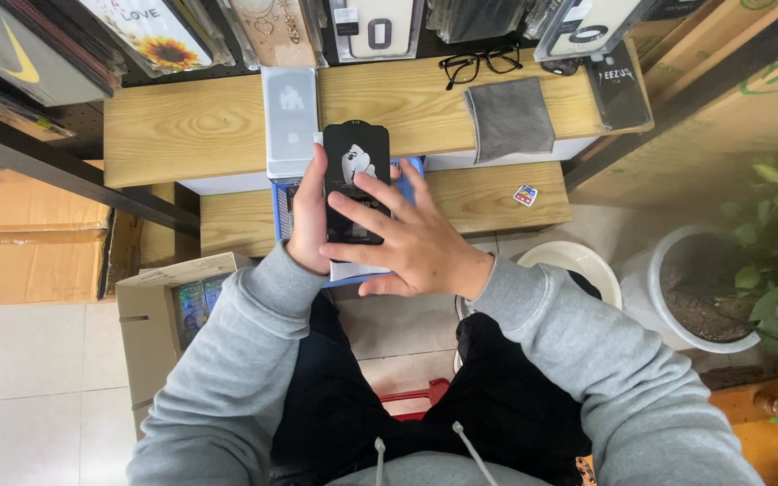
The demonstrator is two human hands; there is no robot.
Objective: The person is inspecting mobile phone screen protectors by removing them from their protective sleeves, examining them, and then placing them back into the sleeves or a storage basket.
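Note:
A flat black package (356, 162) with a white figure on it stands upright in front of me. My left hand (308, 220) grips its left edge from the side. Laid across its lower half is my right hand (411, 238), fingers spread and touching the front. Behind the package lies a blue-and-white box (283, 211) on the lower wooden shelf (479, 193). A white rectangular box (290, 121) rests on the upper wooden shelf (191, 126) just above my hands.
A grey cloth (508, 117), black glasses (481, 63) and a dark phone case (619, 85) lie on the upper shelf. A small colourful cube (525, 194) is lower right. A cardboard box (168, 310) stands left, potted plant (722, 288) and white bowl (578, 265) right.

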